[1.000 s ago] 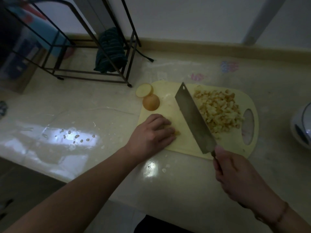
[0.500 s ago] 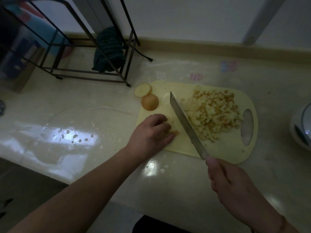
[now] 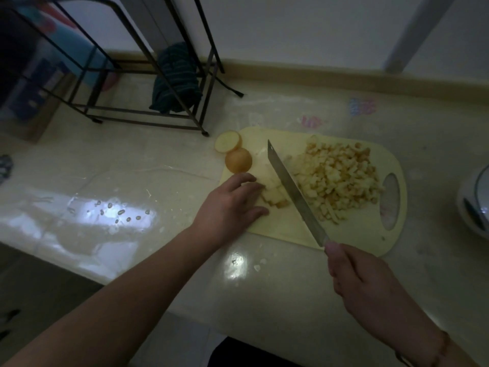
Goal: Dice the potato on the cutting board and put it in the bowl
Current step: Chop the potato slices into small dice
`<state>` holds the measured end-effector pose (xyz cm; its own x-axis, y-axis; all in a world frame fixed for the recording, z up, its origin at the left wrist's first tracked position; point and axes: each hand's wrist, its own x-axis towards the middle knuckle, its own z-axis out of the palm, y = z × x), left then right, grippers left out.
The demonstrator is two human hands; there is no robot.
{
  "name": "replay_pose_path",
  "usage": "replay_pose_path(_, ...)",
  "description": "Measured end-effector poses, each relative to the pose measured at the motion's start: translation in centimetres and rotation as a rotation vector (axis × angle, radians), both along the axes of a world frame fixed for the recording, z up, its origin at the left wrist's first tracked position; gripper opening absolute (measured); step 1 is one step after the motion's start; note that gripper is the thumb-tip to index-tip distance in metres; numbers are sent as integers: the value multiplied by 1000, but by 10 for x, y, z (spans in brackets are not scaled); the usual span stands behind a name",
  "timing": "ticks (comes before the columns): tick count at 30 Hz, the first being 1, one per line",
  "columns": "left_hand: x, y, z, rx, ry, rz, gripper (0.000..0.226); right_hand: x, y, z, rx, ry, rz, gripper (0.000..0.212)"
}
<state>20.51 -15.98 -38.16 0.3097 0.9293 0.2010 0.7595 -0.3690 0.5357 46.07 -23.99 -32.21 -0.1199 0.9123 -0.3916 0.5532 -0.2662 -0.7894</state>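
A pale yellow cutting board (image 3: 354,242) lies on the counter. A heap of diced potato (image 3: 336,178) covers its right half. My left hand (image 3: 232,205) rests on the board's left part, fingertips curled against a small stack of potato strips (image 3: 275,198). My right hand (image 3: 365,284) grips the handle of a cleaver (image 3: 293,192), whose blade stands edge-down on the board between the strips and the diced heap. Two potato end pieces (image 3: 234,152) sit at the board's upper left corner. A white bowl (image 3: 473,205) shows partly at the right edge.
A black wire rack (image 3: 148,102) with a dark striped cloth (image 3: 176,80) stands at the back left. The glossy counter (image 3: 119,186) has wet spots and potato crumbs near its front edge. A low backsplash runs along the wall behind.
The cleaver turned from lying tilted above the board to edge-down, and shifted left toward the strips. My left hand drew back a little, uncovering the strips.
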Motion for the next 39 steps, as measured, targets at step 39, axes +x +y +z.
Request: replay_pose_path(39, 21, 5, 8, 204, 221, -168, 16, -5, -17, 8, 81, -57, 37, 62)
